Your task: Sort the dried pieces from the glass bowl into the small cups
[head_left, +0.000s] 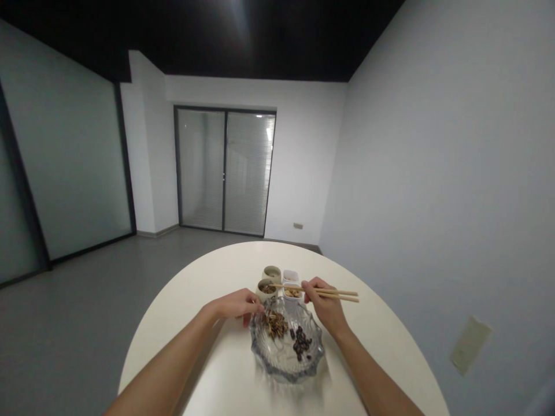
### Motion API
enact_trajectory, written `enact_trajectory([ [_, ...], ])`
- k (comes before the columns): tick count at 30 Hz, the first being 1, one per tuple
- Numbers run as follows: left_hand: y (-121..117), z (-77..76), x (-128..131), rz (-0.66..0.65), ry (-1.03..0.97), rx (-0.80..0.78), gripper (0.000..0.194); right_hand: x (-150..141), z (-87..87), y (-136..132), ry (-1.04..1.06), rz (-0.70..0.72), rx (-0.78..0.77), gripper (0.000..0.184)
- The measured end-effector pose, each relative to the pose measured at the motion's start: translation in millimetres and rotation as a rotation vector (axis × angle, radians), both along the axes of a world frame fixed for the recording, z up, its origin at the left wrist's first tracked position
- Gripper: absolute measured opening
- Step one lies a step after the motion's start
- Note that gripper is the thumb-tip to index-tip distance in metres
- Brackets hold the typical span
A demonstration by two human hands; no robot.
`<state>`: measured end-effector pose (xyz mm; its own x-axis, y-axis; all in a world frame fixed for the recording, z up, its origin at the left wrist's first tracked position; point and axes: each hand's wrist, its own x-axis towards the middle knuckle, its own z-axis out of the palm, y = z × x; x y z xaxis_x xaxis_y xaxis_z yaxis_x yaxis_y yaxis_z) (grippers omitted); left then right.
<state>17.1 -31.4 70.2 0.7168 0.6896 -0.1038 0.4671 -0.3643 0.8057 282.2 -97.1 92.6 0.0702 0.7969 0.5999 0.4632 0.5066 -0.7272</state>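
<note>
My right hand is closed round a pair of wooden chopsticks. Their tips reach left, to a small pale cup with brown bits in it. At the left rim of a scalloped clear glass bowl, my left hand has its fingers bent and pinched against the edge. Inside the bowl lie a pile of thin brown-yellow pieces on the left and several dark, wrinkled dried fruits on the right. A white dish of pale tan pieces sits just behind the bowl, under the chopsticks.
Behind the filled cup stands another pale cup, with a second small white dish to its right. All rest on a round cream table. A white wall runs along the right; glass doors stand beyond the table.
</note>
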Motion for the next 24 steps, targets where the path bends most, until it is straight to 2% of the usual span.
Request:
enact_trajectory([
  [8,-1,2.9,0,-0.002,0.022,0.002,0.040,-5,-4.1,8,-0.047,0.050,-0.032,0.041],
  [16,1,-0.7,0,0.002,0.017,0.007,0.039,-4,-5.9,12,-0.036,0.062,-0.044,0.038],
  [21,0,-0.4,-1,-0.004,0.002,0.005,0.038,5,-3.9,8,-0.001,0.019,-0.025,0.047],
  [24,0,-0.7,-1,-0.009,-0.003,0.004,0.038,12,-1.2,2,-0.002,0.080,-0.051,0.053],
])
